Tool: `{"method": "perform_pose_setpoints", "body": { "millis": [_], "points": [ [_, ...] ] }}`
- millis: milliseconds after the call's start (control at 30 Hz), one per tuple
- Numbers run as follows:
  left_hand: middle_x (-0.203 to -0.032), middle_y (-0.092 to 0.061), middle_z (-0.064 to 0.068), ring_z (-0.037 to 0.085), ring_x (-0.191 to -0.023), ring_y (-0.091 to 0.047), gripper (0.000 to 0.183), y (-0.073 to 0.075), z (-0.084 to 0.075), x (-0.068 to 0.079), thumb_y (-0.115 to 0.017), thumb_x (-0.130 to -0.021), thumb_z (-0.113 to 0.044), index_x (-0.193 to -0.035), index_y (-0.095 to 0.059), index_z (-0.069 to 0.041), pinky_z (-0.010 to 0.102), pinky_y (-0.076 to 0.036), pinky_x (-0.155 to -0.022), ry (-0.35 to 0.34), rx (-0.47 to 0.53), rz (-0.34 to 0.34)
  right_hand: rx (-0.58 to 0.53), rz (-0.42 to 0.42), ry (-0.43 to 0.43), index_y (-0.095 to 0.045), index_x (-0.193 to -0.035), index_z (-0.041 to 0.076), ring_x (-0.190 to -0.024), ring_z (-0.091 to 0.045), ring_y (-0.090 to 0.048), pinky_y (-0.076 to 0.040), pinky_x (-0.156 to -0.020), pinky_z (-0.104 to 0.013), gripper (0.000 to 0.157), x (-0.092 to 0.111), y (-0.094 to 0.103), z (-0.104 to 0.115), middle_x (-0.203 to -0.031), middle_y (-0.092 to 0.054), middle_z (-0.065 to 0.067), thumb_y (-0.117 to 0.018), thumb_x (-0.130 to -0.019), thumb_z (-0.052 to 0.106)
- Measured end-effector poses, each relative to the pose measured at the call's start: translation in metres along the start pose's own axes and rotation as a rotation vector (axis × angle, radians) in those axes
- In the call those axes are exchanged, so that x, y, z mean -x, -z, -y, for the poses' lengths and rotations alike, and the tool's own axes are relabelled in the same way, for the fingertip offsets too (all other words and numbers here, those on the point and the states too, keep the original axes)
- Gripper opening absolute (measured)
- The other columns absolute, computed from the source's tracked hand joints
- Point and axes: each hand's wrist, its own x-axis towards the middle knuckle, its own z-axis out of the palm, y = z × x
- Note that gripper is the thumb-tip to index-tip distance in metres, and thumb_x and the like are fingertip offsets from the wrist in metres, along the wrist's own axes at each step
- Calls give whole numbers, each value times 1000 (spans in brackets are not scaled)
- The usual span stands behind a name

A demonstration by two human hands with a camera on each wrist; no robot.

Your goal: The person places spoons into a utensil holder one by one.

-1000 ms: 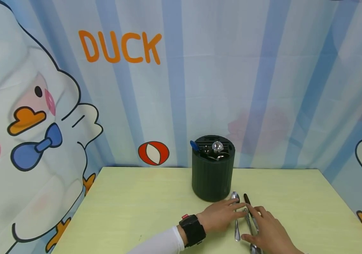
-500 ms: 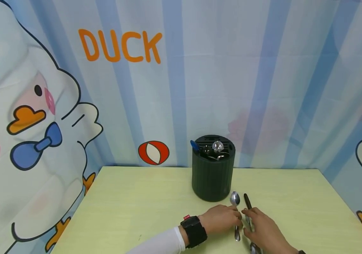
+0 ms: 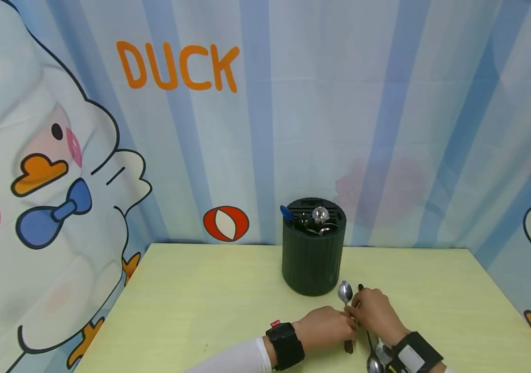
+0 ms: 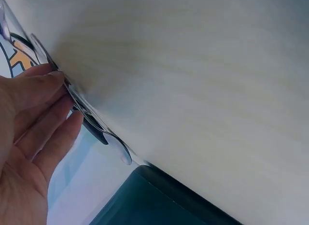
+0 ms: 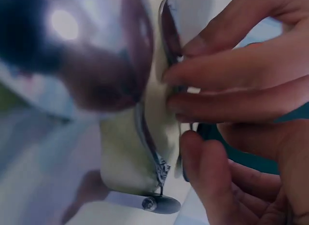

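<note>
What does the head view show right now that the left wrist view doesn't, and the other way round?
Only the head view shows the right hand, the black wristbands, the slotted top of the dark green holder with utensils in it, and the orange DUCK lettering.

Only the left wrist view shows the palm side of the left hand and the spoon almost edge-on.

Both show that hand and spoon, the tabletop, part of the printed curtain, and the holder, cut off in the wrist view.
</note>
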Motion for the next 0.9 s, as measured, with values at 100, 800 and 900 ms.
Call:
{"method": "perform_pose_setpoints", "body": {
  "millis": [100,800,900],
  "points": [
    [-86,-51,-20,-4,-64,-37,19,1,-1,1,-52,-95,-21,-91,-62,-36,14,-28,-50,-7,4,-2,34,14,-12,-48,-42,17,-39,-10,-35,-25,-39,-23,39,-7,-6,-3,-41,-33,11,-69,-75,17],
    [-87,-54,-18,-7,-64,-40,17,1,-3,6,-59,-90,-17,-91,-68,-32,6,-33,-57,-4,177,-47,-22,165,-173,-48,-45,14,-41,-13,-43,-29,-39,-23,25,-16,-17,-10,-42,-44,6,-63,-65,11],
    [-85,-52,-18,-6,-64,-39,17,1,-4,6,-60,-90,-17,-91,-68,-32,7,-34,-57,1,191,-49,-69,174,-183,-49,-46,14,-40,-12,-42,-26,-39,-21,24,-15,-16,-12,-41,-43,7,-63,-66,12]
  ]
}}
